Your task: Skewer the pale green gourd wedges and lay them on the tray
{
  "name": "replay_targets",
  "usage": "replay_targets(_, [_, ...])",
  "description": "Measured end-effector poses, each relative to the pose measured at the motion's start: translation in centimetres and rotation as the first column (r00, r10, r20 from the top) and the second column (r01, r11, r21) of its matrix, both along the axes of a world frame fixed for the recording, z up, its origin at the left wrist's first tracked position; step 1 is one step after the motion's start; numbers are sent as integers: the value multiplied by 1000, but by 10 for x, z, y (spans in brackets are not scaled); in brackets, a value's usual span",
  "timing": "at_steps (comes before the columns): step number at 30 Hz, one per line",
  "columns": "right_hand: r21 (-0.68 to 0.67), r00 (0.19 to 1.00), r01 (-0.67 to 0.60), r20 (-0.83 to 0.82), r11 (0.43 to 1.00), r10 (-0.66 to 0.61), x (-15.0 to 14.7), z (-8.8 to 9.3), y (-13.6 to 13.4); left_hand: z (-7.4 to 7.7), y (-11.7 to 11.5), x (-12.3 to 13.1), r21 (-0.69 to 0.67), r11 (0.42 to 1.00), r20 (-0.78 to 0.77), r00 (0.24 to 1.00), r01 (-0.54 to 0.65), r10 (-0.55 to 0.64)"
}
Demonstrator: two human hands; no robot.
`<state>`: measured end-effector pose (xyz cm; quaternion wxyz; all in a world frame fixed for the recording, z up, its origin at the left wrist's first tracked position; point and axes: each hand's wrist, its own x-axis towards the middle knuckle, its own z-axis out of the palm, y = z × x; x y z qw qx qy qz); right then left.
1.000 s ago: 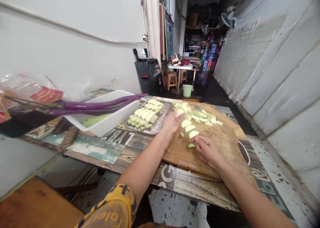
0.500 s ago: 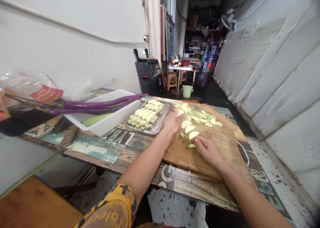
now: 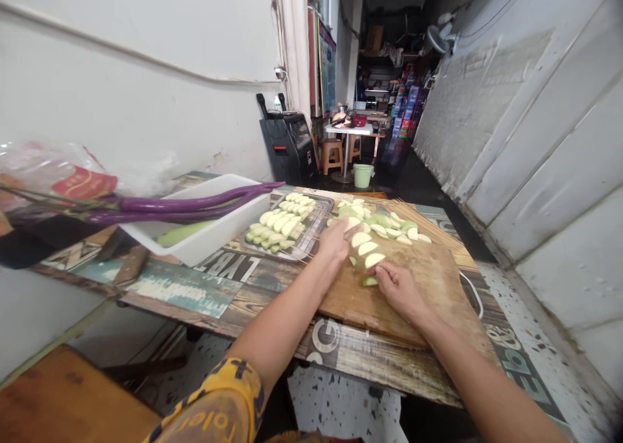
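Observation:
On the wooden cutting board [image 3: 413, 300] lie several pale green-edged slices [image 3: 367, 248], a few of them in a slanting row between my hands. My left hand [image 3: 335, 239] is at the board's left side, its fingers around a slice at the upper end of that row. My right hand [image 3: 395, 284] is pinched at the lower end, thumb and fingertips at the edge of a slice [image 3: 374, 260]; a greener piece [image 3: 370, 281] lies just beside them. More slices are heaped at the back of the board. Left of it, a clear tray [image 3: 317, 226] holds rows of slices.
A white bin [image 3: 195, 256] holds a green vegetable, with long purple eggplants [image 3: 185, 204] across it. Plastic bags [image 3: 73, 170] lie at the far left. Thin skewers [image 3: 438, 230] lie behind the board, and a white cable [image 3: 474, 290] curves at its right.
The view has shifted slightly. My left hand's fingers have curled in more around the upper slice; my right hand stays pinched near the row's lower end.

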<state>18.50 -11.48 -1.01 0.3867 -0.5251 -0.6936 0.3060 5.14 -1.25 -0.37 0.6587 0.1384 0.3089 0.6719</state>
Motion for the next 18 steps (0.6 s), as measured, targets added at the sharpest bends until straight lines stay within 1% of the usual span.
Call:
replay_targets(4, [-5, 1000, 5, 18, 1000, -5, 0, 0, 1, -1, -3, 5, -4, 1000, -13, 1000, 9, -9])
replay_targets(9, [13, 1000, 21, 1, 1000, -22, 1, -4, 4, 2, -12, 15, -35, 999, -81, 996, 41, -44])
replay_targets(14, [53, 997, 45, -59, 998, -42, 8, -10, 9, 7, -21, 17, 56, 996, -107, 992, 67, -61])
replay_targets(18, [113, 993, 115, -1, 987, -115, 15, -8, 11, 10, -27, 17, 118, 986, -174, 980, 117, -96])
